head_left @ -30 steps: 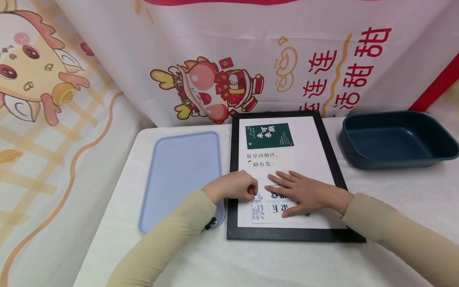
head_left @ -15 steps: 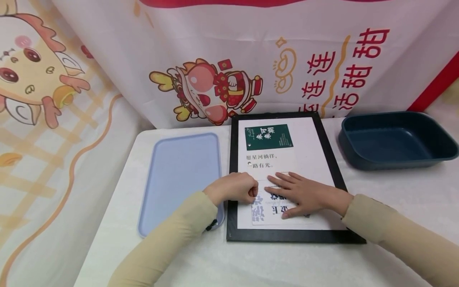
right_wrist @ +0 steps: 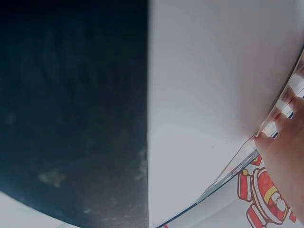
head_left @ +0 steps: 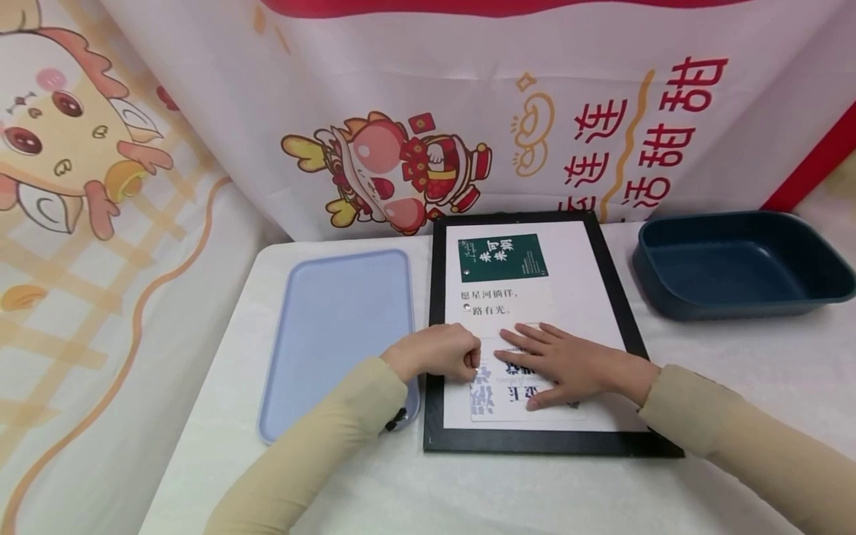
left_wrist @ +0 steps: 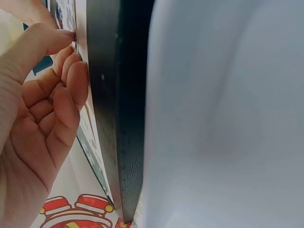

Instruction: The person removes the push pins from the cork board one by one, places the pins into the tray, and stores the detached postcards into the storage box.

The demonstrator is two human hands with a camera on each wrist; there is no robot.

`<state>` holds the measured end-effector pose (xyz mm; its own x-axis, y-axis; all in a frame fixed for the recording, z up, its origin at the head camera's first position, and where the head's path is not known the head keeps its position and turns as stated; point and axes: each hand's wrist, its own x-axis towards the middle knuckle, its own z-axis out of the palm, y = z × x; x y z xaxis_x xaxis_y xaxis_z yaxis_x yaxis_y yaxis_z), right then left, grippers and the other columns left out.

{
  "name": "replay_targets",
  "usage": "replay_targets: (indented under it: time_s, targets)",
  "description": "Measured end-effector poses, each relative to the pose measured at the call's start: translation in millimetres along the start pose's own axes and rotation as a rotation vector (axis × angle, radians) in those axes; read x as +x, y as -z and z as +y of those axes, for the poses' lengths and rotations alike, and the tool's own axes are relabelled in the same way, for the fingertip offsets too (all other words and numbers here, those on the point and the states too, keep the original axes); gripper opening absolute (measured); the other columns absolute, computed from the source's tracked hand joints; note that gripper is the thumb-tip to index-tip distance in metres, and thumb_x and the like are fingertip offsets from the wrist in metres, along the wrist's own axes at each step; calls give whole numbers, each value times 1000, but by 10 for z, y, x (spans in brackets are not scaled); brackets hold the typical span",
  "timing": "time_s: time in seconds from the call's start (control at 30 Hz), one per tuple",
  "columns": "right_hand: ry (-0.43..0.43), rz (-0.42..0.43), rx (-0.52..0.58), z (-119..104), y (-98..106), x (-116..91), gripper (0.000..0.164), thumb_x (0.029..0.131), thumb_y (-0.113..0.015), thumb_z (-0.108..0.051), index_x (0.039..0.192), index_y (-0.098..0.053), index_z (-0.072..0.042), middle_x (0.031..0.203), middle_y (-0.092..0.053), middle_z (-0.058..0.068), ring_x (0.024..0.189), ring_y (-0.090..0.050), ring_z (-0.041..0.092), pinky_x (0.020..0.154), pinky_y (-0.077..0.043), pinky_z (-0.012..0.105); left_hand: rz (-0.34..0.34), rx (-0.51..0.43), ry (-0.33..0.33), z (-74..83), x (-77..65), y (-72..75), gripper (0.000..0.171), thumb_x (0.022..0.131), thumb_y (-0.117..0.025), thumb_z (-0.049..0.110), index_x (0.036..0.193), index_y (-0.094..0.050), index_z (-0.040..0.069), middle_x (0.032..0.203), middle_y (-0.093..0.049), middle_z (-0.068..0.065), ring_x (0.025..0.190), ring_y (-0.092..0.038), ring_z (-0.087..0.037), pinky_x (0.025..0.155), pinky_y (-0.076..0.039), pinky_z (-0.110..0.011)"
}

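Note:
A black-framed white board point(head_left: 548, 440) lies on the table. My right hand point(head_left: 568, 364), fingers spread, presses a white card with blue lettering point(head_left: 481, 401) onto its lower part. Over that card's left edge my left hand point(head_left: 438, 351) is curled, thumb and forefinger together at the surface. In the left wrist view a tiny dark thumbtack point(left_wrist: 74, 38) shows at the thumb tip, mostly hidden by the fingers. Above lie a green card point(head_left: 503, 256) and a white card with black text point(head_left: 491, 301), each with a small round silver tack at its left side.
Left of the board lies a light blue tray point(head_left: 344, 327), partly under the left forearm. A dark blue bin point(head_left: 742, 306) stands at the back right. Behind the table hangs a printed cloth point(head_left: 535, 44).
The left hand's curled fingers turn very slightly at the card's left edge; the silver glint below them is now covered. The right hand holds its place.

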<state>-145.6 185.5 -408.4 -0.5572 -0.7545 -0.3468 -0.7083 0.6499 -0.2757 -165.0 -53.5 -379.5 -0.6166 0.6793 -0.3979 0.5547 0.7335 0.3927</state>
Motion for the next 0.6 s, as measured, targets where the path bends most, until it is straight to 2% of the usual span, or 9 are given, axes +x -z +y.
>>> replay_targets:
  time_s: [0.2, 0.6]
  targets:
    - [-2, 0, 3, -3, -4, -2, 85, 82, -45, -75, 152, -16, -37, 163, -4, -5, 151, -4, 27, 121, -7, 53, -10, -3, 11, 24, -2, 13, 8, 85, -64, 13, 78, -61, 17, 70, -58, 8, 58, -48, -5, 56, -38, -18]
    - [-2, 2, 8, -13, 6, 2, 85, 83, -48, -73, 153, -17, -36, 163, -4, -4, 151, -4, 27, 121, -6, 53, -39, 84, 17, 58, 47, 16, 8, 82, -66, 12, 76, -62, 16, 71, -60, 6, 58, -51, -7, 55, -41, -19]
